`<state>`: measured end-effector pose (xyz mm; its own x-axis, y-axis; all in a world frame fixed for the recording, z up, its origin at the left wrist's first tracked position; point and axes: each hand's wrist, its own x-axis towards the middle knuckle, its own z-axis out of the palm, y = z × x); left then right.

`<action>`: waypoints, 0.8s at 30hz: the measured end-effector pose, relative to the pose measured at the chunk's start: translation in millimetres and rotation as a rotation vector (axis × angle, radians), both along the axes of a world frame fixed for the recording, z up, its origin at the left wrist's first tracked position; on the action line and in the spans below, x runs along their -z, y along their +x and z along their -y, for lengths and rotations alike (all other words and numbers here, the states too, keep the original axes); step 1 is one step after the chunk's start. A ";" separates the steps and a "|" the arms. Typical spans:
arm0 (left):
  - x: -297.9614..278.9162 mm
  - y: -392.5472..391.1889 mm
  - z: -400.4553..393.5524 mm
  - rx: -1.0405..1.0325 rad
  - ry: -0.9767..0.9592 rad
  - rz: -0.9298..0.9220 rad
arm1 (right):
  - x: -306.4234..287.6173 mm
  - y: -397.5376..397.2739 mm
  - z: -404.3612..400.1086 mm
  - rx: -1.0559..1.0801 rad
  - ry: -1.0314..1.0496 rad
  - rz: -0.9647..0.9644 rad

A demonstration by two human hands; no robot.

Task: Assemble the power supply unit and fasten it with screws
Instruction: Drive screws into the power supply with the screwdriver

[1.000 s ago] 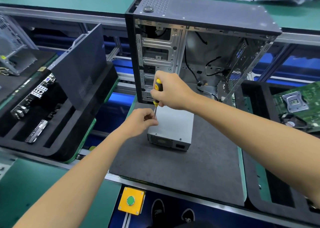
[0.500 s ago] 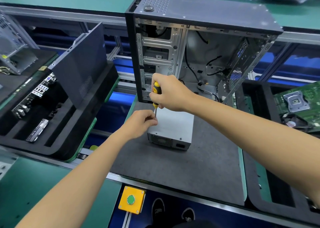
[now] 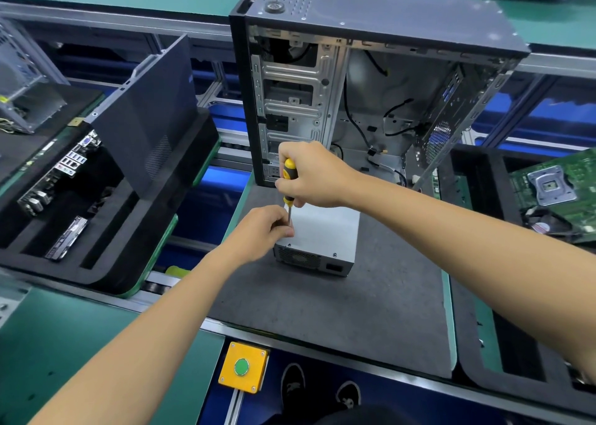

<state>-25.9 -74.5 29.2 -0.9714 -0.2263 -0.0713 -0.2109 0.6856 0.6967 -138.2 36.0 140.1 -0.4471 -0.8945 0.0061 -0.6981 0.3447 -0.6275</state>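
Note:
A silver power supply unit [image 3: 322,234] lies on the grey foam mat [image 3: 338,311] in front of the open black computer case [image 3: 371,79]. My right hand [image 3: 312,176] grips a yellow and black screwdriver [image 3: 288,173] upright, its shaft pointing down at the unit's top left corner. My left hand [image 3: 263,228] pinches the shaft's lower end at that corner. The tip and any screw are hidden behind my fingers.
A black foam tray [image 3: 96,231] at the left holds a leaning side panel [image 3: 148,115] and metal I/O plates. A green motherboard [image 3: 558,192] lies in a tray at the right. A yellow box with a green button [image 3: 242,367] sits at the bench's front edge.
Both hands stay at the unit's top left corner with the screwdriver upright. No clear movement shows apart from a slight shift of the camera.

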 end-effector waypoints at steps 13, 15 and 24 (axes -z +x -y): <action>9.2 4.6 -3.5 0.045 -0.070 -0.028 | 4.7 -0.9 -4.6 -0.044 0.043 0.078; 13.0 5.6 -2.6 0.066 -0.077 -0.019 | 4.2 -0.4 -5.5 -0.086 0.070 0.072; 18.3 8.6 -0.1 0.058 -0.046 -0.027 | -0.7 5.6 -3.7 -0.258 0.127 -0.082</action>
